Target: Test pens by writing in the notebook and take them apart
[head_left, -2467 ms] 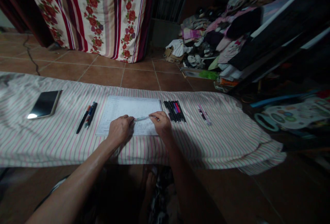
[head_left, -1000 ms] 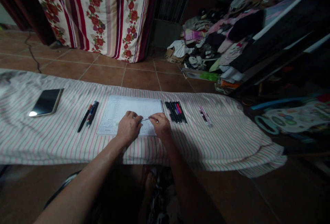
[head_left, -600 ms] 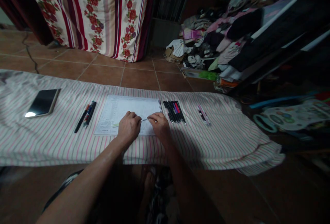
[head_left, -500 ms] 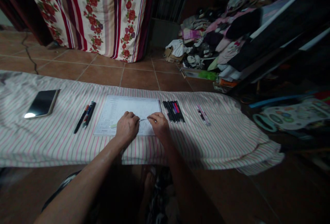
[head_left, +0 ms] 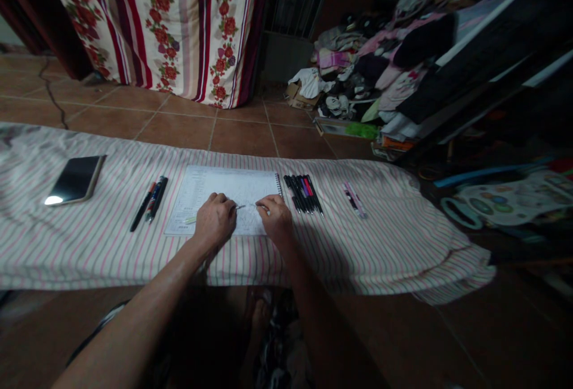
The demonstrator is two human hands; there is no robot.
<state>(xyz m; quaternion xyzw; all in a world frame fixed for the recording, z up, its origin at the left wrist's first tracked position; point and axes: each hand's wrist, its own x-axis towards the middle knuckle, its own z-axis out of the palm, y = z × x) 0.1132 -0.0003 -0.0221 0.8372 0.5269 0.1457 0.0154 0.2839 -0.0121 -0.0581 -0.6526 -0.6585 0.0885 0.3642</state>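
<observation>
Pen — one, in left fingers

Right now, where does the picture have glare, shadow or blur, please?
In the head view: glare on the tablet, at its lower-left corner; shadow on the cloth, beside the right forearm; writing on the notebook too soft to read; clothes dim.

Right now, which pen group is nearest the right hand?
Dark cluster by the notebook's spiral edge, with red and purple parts; the left set and pink set lie farther.
</observation>
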